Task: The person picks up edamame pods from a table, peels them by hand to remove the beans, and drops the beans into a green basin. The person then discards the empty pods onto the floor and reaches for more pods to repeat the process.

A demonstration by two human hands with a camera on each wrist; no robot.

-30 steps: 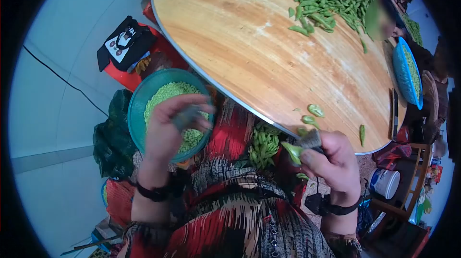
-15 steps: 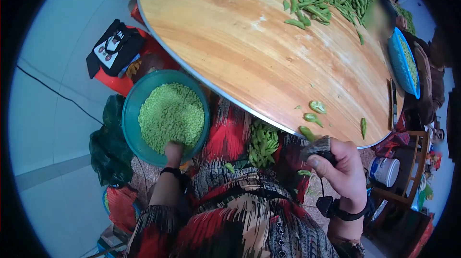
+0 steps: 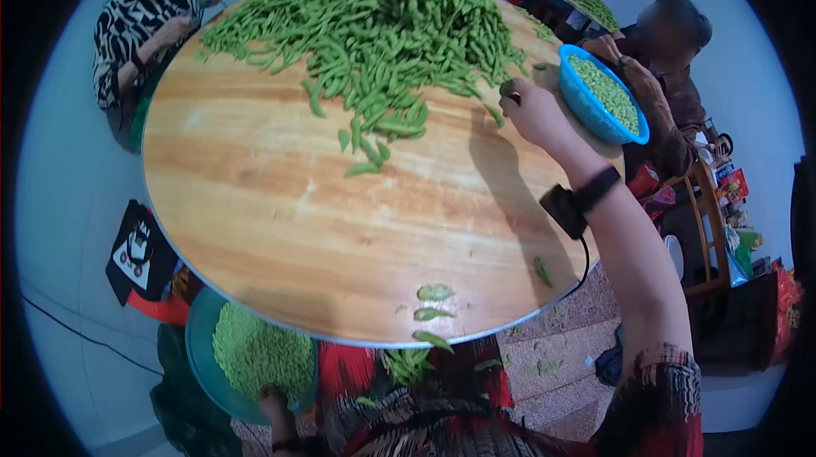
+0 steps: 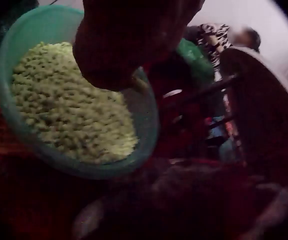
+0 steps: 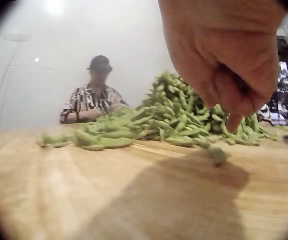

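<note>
My right hand [image 3: 535, 117] reaches across the round wooden table [image 3: 280, 227] to the near edge of a heap of green bean pods [image 3: 408, 32]. Its fingers are bent, with a dark cover on one fingertip, close beside a single pod [image 3: 495, 115]. In the right wrist view the hand hangs just over the tabletop in front of the heap. My left hand [image 3: 274, 406] is low over the green basin [image 3: 197, 346] of shelled beans [image 3: 263, 351]. The left wrist view shows that hand dark, with something greenish at its fingers; I cannot tell whether it grips it.
Several loose pods [image 3: 435, 292] lie near the table's front edge, with more pods [image 3: 408, 365] on the lap below. A blue basket [image 3: 599, 117] of shelled beans stands at the table's right. People sit around the far side. A black bag [image 3: 136, 249] is at the left.
My right hand has gone from the table's front edge forward to the pod heap. The left hand has gone from the lap side to the basin and stays there. The head view has tilted up.
</note>
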